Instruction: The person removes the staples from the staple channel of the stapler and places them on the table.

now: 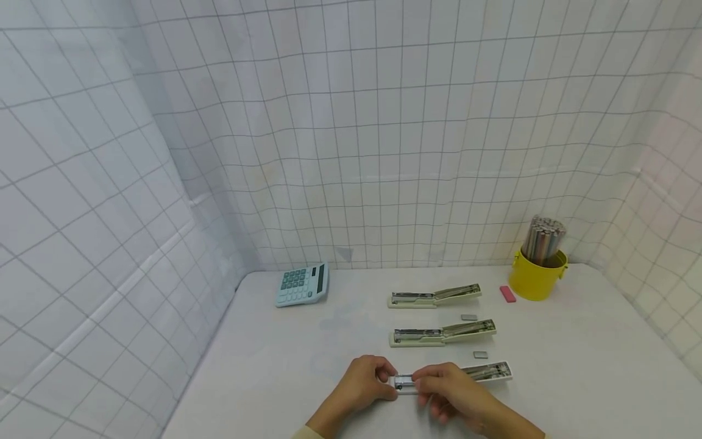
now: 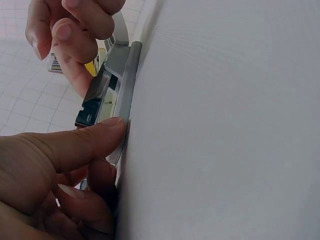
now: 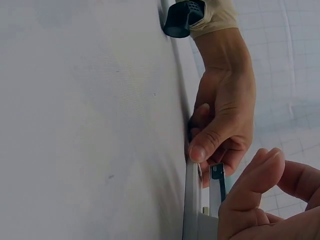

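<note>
A light-coloured stapler (image 1: 487, 371) lies unfolded on the table in front, its top swung back to the right. The left hand (image 1: 364, 381) pinches the left end of its base, thumb along the near side. Over the middle of that stapler is the right hand (image 1: 457, 393); its thumb and forefinger are at the metal magazine (image 1: 404, 381), the other fingers curled below. In the left wrist view the magazine (image 2: 95, 102) stands tilted off the base (image 2: 131, 70). Whether the right fingertips also hold a staple strip is hidden.
Two more unfolded staplers, one in the middle (image 1: 417, 337) and one farther back (image 1: 414, 299), lie beyond. Small staple strips (image 1: 480, 355) lie near them. At the back are a blue calculator (image 1: 300, 285), a pink eraser (image 1: 507, 294) and a yellow bucket (image 1: 534, 280) of pencils.
</note>
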Motion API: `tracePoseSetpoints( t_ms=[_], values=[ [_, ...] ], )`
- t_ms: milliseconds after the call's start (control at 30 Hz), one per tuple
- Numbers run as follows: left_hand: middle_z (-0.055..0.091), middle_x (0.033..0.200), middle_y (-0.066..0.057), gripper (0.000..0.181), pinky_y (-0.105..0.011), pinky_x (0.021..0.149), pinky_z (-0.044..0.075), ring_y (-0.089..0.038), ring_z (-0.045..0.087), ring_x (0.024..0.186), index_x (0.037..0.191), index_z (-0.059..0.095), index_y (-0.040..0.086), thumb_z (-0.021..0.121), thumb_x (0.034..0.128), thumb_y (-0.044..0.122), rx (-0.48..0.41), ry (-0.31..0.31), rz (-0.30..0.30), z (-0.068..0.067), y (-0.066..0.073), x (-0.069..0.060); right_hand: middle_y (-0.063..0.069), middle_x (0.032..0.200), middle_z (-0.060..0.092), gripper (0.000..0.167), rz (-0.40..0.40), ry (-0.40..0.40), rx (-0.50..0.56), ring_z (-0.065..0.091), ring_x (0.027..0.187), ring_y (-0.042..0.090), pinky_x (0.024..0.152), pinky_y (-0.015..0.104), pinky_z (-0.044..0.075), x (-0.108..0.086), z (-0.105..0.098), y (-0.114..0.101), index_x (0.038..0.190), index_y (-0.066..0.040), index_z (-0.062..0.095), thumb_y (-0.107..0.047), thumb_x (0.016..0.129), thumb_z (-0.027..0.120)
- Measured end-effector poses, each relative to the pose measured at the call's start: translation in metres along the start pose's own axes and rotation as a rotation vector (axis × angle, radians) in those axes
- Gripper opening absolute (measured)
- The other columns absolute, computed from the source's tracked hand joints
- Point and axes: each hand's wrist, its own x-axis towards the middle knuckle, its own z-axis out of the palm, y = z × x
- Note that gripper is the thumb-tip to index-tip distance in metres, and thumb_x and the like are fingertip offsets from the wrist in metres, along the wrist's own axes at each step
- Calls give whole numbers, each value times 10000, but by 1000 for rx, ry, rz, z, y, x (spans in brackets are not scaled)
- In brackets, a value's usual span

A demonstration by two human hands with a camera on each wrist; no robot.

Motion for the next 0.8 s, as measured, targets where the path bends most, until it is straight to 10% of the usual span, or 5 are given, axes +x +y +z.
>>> tracePoseSetpoints(
  t_ms=[800],
  values=[
    [580,744,50,251,-267,643,385,-74,482,688,855,737,173,880,669,87,15,0,-7,0,1,0,71,889,685,303,-8,113,190,724,722,142,628,277,590,9,14,10,1191,55,575,-126,957,642]
  ],
)
